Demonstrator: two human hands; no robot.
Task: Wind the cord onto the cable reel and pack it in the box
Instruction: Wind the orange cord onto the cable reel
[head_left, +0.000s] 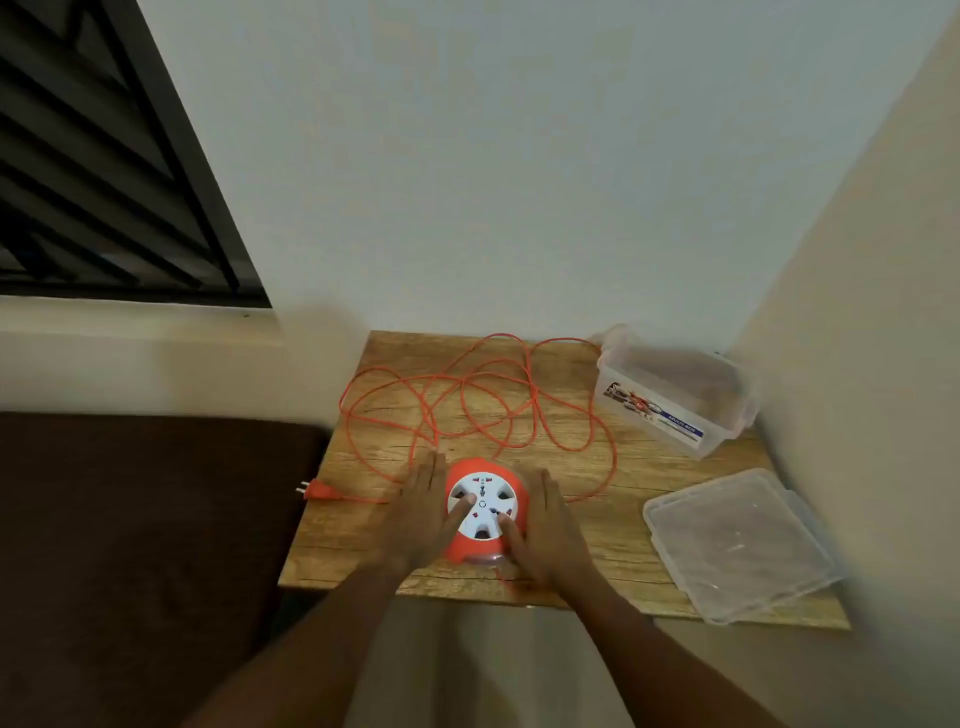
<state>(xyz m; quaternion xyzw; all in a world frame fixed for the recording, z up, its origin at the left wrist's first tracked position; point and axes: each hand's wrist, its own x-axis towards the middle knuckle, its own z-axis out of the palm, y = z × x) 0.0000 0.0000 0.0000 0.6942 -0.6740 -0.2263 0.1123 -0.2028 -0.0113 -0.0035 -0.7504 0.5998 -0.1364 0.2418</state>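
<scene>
On the wooden table (649, 467) the orange cable reel (485, 512) is flanked by the left hand (426, 514) and right hand (545, 530), fingers straight, thumbs on its white face. The cord (467, 395) lies loose behind it, the open box (675, 395) far right. The reel body should be steadied while the face is turned evenly, so tangles are avoided.

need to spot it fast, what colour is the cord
Orange, the cord lies in loose loops on the table; head view shows it best.

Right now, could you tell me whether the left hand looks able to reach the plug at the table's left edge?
Probably yes. The left hand rests beside the reel, and the plug lies to its left on the table with only bare wood between them.
</scene>
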